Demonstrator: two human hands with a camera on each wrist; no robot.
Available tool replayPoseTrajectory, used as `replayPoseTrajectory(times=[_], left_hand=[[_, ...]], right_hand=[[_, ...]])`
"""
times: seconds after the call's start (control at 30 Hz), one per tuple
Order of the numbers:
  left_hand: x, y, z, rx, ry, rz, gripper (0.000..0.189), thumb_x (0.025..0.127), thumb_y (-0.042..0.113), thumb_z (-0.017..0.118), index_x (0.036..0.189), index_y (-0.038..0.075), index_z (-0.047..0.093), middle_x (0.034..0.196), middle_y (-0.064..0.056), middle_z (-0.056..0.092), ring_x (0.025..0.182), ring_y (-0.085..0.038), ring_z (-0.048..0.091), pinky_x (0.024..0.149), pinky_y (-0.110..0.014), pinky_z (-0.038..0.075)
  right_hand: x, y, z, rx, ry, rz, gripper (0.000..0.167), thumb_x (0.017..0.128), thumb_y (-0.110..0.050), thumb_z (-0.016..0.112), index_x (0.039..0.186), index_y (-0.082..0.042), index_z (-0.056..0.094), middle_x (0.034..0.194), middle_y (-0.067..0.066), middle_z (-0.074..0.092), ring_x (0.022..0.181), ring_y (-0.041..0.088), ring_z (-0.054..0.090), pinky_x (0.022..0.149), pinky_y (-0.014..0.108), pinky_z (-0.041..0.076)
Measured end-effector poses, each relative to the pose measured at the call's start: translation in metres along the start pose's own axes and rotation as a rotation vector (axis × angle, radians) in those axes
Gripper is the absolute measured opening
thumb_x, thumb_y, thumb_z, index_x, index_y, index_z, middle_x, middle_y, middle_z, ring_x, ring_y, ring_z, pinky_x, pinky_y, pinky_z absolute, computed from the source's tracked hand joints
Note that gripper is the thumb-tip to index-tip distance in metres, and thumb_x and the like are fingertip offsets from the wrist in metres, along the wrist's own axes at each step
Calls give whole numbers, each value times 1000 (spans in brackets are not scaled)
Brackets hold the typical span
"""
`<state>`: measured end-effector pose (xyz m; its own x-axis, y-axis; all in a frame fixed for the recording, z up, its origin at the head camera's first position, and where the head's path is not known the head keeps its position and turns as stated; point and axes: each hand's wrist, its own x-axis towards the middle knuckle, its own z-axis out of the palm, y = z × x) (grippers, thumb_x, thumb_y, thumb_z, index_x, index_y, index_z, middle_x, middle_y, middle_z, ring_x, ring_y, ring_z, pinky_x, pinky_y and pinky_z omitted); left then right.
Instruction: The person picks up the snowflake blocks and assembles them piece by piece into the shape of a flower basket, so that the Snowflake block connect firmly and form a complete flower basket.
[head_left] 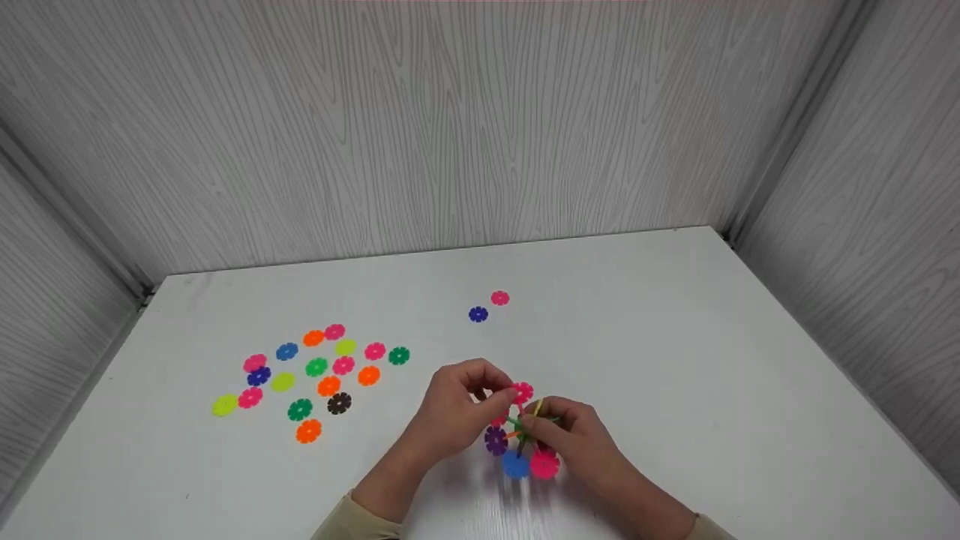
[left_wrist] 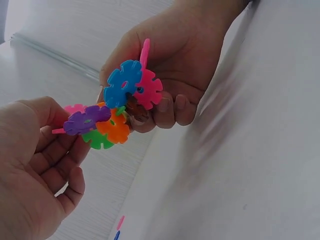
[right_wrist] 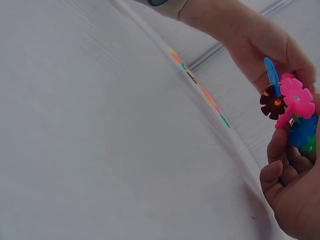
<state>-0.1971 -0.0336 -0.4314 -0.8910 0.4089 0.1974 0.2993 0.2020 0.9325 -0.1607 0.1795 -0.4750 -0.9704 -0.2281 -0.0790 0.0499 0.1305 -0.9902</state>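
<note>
Both hands are on a cluster of slotted, flower-shaped plastic discs joined at angles, held over the near part of the table. My left hand (head_left: 456, 411) pinches a pink disc (head_left: 523, 391) at the cluster's far end between thumb and forefinger. From the other side, my right hand (head_left: 581, 439) grips the middle of the cluster. A blue disc (head_left: 515, 465) and another pink disc (head_left: 545, 464) hang at its near end. In the left wrist view a purple disc (left_wrist: 82, 121) and an orange disc (left_wrist: 114, 129) show between the hands. Fingers hide the cluster's core.
Several loose discs lie flat on the white table (head_left: 712, 360) to the left, among them a brown disc (head_left: 340, 403) and an orange disc (head_left: 308, 431). Farther back are a dark blue disc (head_left: 478, 314) and a pink one. Panel walls (head_left: 450, 127) enclose the back and sides.
</note>
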Motion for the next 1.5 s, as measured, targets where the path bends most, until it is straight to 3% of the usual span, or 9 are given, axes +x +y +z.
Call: replayPoseTrajectory(times=[0.33,0.6,0.77,1.17,1.5], left_hand=[[0,-4,0,38,-21,-20,9,97,21,78,97,13,78,88,5,73,88,-21,60,79,-32,53],[1,-5,0,65,-25,49,23,99,21,76,121,21,81,99,10,76,94,-16,66,85,-34,56],[2,-5,0,73,-19,70,15,99,23,76,112,23,84,102,14,78,96,-16,67,85,-37,57],[0,-1,0,66,40,24,9,96,20,77,101,23,84,92,15,77,91,-16,66,84,-37,55],[1,-1,2,55,-8,-83,6,95,19,79,97,23,84,91,9,76,85,-21,62,73,-30,54]], right_hand=[[1,1,2,10,12,-18,27,104,-26,70,109,0,73,93,7,72,81,20,61,72,25,55],[0,1,-1,2,-13,-10,29,105,-29,68,109,-1,73,90,6,70,81,19,59,73,25,54],[0,0,-1,-5,-14,-1,29,105,-30,68,110,-2,73,91,6,71,82,19,60,74,26,55],[1,-2,0,-25,-13,11,30,104,-32,69,109,-3,73,95,7,73,86,20,63,75,26,55],[0,3,-1,-13,5,5,28,103,-31,71,103,-3,73,92,7,71,81,19,61,73,25,55]])
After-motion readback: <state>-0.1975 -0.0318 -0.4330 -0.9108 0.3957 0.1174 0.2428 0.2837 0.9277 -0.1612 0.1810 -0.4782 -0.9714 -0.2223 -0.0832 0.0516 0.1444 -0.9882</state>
